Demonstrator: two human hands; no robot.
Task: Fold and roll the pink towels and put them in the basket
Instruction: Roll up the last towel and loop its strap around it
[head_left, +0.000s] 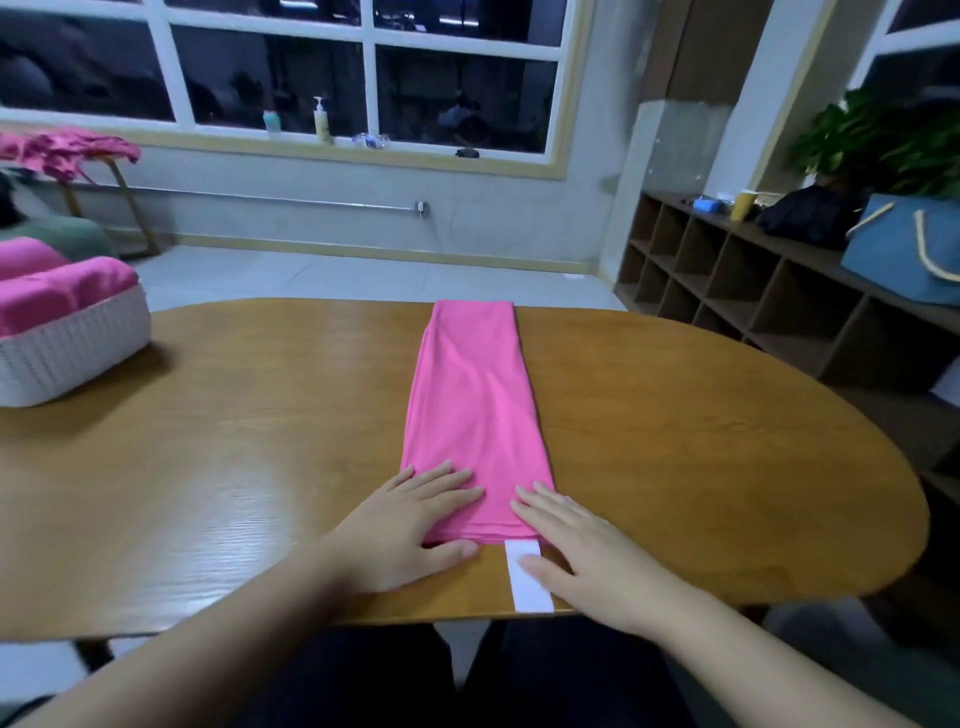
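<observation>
While both hands press flat on its near end, a pink towel (475, 415) lies folded into a long narrow strip on an oval wooden table (249, 426), its long axis running straight away from the person toward the table's far edge, which the far end just reaches. The near end sits directly under the fingers, close to the table's near edge.

The left hand (415, 525) rests palm down with fingers straight and slightly spread; the fingers lie on the towel's near left corner, and the thumb lies on the wood just below the towel's hem. The right hand (576, 545) is likewise flat and relaxed, its fingers laid on the near right corner, its thumb lying across a white strip (530, 577) that looks taped to the table and runs from the towel's hem to the table edge. Neither hand grips or pinches anything.

Well to the left of the left hand and farther off, a white woven basket (78, 348) stands on the table with rolled pink towels (62, 291) inside. Beyond it, off the table, more pink cloth (67, 148) is heaped on a stand. Far to the right of the right hand runs a cubby shelf (737, 291) carrying a blue bag (893, 249).
</observation>
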